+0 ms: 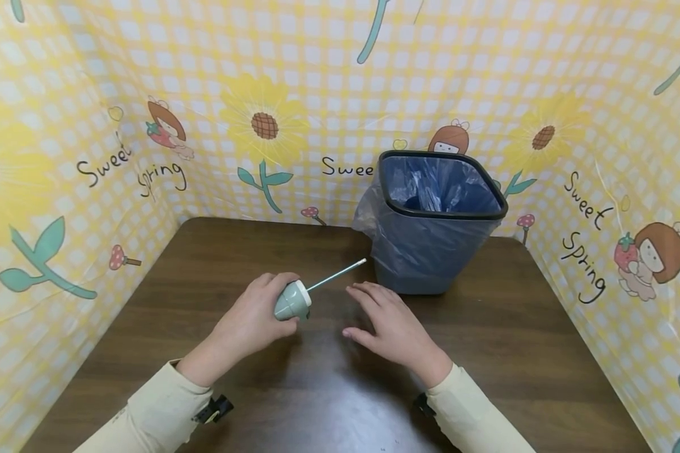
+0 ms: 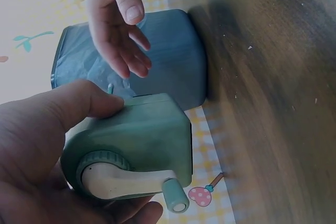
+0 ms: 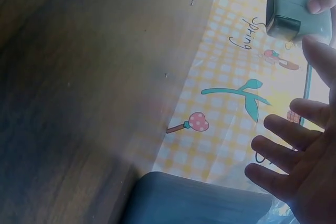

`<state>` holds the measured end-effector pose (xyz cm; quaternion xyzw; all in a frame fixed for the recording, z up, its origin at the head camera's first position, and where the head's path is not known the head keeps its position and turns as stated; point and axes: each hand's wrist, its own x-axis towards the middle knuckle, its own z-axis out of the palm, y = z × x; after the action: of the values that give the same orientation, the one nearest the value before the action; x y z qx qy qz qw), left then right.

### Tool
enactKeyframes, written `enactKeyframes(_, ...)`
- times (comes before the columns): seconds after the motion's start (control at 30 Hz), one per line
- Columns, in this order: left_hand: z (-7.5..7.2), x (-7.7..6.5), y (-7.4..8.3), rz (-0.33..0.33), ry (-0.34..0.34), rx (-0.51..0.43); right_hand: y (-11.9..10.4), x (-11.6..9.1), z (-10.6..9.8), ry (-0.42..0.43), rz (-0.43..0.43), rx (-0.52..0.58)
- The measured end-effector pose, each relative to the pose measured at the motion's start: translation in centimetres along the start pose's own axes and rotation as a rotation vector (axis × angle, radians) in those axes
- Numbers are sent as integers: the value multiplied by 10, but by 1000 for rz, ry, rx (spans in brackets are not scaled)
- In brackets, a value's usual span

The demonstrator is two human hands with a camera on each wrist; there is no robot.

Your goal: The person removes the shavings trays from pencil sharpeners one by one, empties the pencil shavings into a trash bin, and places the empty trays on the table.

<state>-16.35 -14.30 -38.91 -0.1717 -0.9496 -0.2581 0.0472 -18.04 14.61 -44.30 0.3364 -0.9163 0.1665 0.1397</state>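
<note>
A green crank pencil sharpener [image 1: 291,303] is gripped in my left hand [image 1: 252,314], held up over the table with thumb and fingers round its body. Its white crank arm with a green knob [image 2: 176,196] faces the left wrist camera. From the sharpener's white front a thin light-blue pencil [image 1: 337,274] sticks out toward the bin. My right hand [image 1: 393,324] is apart from both, just to the right of the sharpener, its fingers loosely spread with nothing in them. In the right wrist view, the sharpener [image 3: 302,14] shows beyond that hand's thumb.
A dark bin [image 1: 419,258] lined with a clear plastic bag stands at the table's back right, just beyond my right hand. Yellow checked cloth [image 1: 328,100] with printed flowers and figures surrounds the brown wooden table [image 1: 340,402]. Small specks [image 2: 250,47] lie on the wood.
</note>
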Motion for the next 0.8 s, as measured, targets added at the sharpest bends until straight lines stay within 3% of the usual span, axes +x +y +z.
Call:
enactKeyframes(0.3, -6, 0, 2, 45, -39, -11, 1, 0, 2, -20, 54, 73)
enactKeyframes(0.8, -11, 2, 11, 56, -92, -85, 2, 0, 7, -62, 65, 46)
